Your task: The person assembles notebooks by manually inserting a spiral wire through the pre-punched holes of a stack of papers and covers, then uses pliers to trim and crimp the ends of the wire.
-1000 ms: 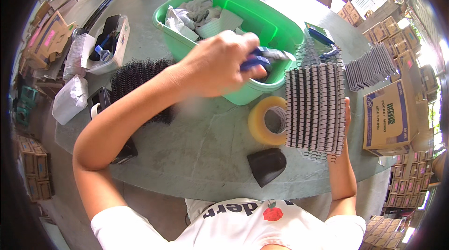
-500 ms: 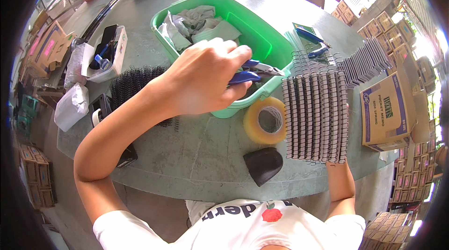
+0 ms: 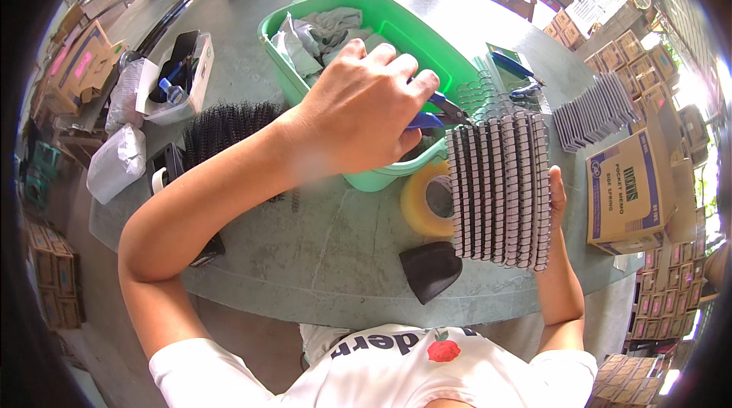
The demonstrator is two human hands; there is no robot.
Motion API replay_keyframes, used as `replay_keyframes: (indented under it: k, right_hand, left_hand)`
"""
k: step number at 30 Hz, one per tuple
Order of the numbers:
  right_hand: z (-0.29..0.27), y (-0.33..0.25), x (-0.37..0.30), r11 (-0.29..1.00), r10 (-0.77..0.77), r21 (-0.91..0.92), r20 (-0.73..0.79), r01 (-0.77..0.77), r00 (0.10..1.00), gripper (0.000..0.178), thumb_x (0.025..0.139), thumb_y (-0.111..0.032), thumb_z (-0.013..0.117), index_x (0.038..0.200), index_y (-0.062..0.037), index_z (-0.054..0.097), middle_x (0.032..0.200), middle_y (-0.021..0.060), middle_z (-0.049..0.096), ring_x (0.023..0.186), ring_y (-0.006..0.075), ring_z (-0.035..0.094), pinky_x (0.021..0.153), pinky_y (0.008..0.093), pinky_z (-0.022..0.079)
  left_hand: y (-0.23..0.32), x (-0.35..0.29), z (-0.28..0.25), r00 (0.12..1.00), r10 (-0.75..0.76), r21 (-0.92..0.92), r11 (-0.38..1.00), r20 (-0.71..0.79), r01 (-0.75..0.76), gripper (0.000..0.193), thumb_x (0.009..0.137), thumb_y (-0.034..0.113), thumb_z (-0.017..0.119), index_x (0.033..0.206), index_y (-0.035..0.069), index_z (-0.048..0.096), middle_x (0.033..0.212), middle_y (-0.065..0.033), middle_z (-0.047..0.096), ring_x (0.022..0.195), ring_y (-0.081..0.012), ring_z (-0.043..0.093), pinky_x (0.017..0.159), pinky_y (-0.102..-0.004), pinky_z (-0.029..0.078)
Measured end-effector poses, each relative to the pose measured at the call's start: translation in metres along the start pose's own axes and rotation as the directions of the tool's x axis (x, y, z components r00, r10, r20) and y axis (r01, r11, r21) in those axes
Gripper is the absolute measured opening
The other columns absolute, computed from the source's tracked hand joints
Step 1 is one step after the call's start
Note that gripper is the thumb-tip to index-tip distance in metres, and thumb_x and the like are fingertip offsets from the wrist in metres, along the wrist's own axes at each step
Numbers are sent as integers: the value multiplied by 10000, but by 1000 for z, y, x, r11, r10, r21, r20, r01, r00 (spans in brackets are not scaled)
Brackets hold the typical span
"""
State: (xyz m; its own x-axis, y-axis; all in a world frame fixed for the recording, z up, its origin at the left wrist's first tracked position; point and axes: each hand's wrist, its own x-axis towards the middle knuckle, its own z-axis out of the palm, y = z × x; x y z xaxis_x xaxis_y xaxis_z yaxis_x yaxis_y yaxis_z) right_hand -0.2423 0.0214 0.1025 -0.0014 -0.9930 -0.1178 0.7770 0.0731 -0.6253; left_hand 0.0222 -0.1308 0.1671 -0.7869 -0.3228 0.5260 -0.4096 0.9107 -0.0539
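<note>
My left hand is closed around a pair of blue-handled nippers. Their jaws reach the top left corner of a stack of spiral-bound memo pads; whether they touch a wire, I cannot tell. My right hand grips this stack from its right side, thumb showing at the edge and the other fingers hidden behind it. Rows of coil bindings face up. Beyond the top of the stack, loose wire coils show beside a green tub with grey cloths in it.
A tape roll and a black curved piece lie near the stack. More spiral pads and a cardboard box stand to the right. Black coils and a white bin are at left; other blue-handled tools lie beyond.
The stack has shifted left and tilted in my right hand, whose thumb now shows. My left hand has moved slightly right with the nippers, closer to the top of the stack.
</note>
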Motion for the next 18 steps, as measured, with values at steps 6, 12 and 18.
replay_keyframes:
  k: [6,12,18]
  right_hand:
    - [3,-1,6,999,10,-54,34,-8,999,489,899,-372,514,1116,64,549,1016,226,628,839,282,664,692,406,576]
    - [10,2,5,996,24,-88,-9,-25,1000,444,897,-351,522,1084,50,566,996,202,638,816,260,664,695,383,571]
    - [24,3,10,998,-6,-65,-16,5,1000,485,923,-380,458,1128,50,552,1021,216,631,788,268,677,649,373,589]
  left_hand:
    - [-5,-6,2,1000,2,12,1000,8,-3,386,659,178,713,985,24,574,884,-115,594,868,-267,586,747,-392,444]
    - [-16,-6,4,930,-141,-112,976,338,189,262,691,124,671,906,8,574,838,-160,589,774,-316,618,676,-402,492]
    - [-21,-4,-2,990,-84,-137,986,112,99,366,673,104,682,1008,20,559,915,-140,564,912,-300,557,807,-408,446]
